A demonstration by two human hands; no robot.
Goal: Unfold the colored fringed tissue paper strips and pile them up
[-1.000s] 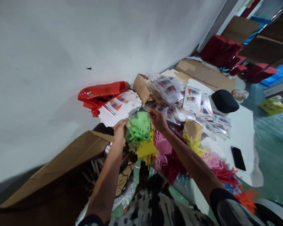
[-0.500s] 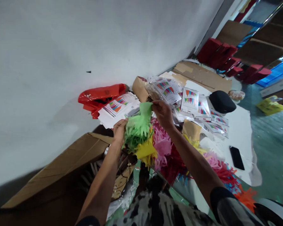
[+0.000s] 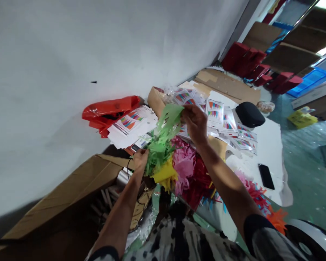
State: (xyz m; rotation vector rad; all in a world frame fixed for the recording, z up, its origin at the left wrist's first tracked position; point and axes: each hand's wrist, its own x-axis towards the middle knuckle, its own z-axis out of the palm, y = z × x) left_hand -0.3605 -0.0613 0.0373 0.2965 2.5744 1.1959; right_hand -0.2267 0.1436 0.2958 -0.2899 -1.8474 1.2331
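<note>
My left hand [image 3: 140, 159] grips the lower part of a green fringed tissue-paper garland [image 3: 161, 145], and my right hand [image 3: 195, 123] pinches its upper end. The green paper is stretched up between them. Just below my left hand hang a yellow fringed paper piece [image 3: 165, 175] and a pink tissue bunch [image 3: 183, 163]. A dark red fringed bunch [image 3: 197, 185] lies under my right forearm. Printed cards with colourful pennant pictures [image 3: 133, 125] are spread beyond my hands, partly hidden by the green paper.
A large open cardboard box [image 3: 65, 192] stands at lower left against a white wall [image 3: 97, 47]. A red plastic bag [image 3: 108, 112] lies by the cards. A black phone [image 3: 266, 176], a black padded object [image 3: 250, 114] and stacked red boxes [image 3: 243, 59] are further right.
My right hand has moved up and away from my left, pulling the green paper longer and more open. The view has also shifted slightly.
</note>
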